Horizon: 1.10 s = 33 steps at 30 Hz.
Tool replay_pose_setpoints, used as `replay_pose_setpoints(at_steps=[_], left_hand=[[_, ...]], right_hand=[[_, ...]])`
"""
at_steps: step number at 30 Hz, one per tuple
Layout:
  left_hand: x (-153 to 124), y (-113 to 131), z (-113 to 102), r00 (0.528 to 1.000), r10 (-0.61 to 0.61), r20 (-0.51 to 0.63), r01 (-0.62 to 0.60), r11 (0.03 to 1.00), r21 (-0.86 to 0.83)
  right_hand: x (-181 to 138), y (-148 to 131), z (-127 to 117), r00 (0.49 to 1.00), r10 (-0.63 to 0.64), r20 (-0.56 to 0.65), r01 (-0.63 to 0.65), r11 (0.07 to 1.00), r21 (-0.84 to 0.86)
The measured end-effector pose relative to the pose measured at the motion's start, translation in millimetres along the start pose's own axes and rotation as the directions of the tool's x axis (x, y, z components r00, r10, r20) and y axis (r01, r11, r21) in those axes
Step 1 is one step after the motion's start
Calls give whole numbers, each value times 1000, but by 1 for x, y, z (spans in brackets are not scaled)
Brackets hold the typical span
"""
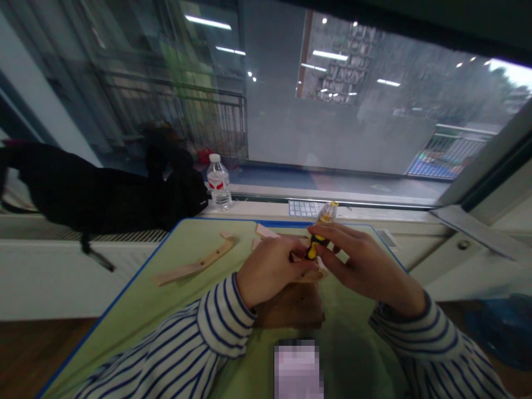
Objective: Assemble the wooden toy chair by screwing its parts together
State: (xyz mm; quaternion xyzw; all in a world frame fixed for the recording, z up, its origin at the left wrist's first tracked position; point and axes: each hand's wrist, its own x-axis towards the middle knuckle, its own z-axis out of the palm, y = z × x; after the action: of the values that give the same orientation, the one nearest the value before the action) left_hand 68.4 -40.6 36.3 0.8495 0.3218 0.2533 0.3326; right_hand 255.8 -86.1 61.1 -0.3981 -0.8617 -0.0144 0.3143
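Observation:
My right hand [357, 260] is closed around a short yellow-and-black handle that looks like a screwdriver [315, 247], held tilted with its lower end pointing down toward my left hand. Close beside it, my left hand [276, 266] is curled with thumb and fingers pinched near that lower end. What sits between those fingers is hidden. Pale wooden pieces [266, 231] lie behind and beneath both hands. Under my left hand rests a brown wooden block [293, 307]. A clear piece with a yellow tip [328, 211] shows just beyond my right fingers; I cannot tell whether it belongs to the handle.
On the green table [137, 327], a curved wooden strip with holes [203, 261] lies to the left, and a phone [298, 368] at the near edge. A water bottle [219, 185] and a black bag [112, 191] rest on the sill below the window.

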Motion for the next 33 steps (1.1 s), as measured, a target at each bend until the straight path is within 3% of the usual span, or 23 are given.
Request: replay_pose_setpoints(at_steps=[6,22,33], left_hand=[[0,0,1,1000,-12,-23,13,999,33],[0,1,-4,997,24,72,-22,1000,-20],[-2,-3,2,1000,-10,0,10,997,72]], right_hand=[[1,1,2,1000,-14,-9,14,1000,3],[2,-2,2,1000,-16,-23,15,998,-53],[2,-1,2,1000,12,-18,-12,999,-41]])
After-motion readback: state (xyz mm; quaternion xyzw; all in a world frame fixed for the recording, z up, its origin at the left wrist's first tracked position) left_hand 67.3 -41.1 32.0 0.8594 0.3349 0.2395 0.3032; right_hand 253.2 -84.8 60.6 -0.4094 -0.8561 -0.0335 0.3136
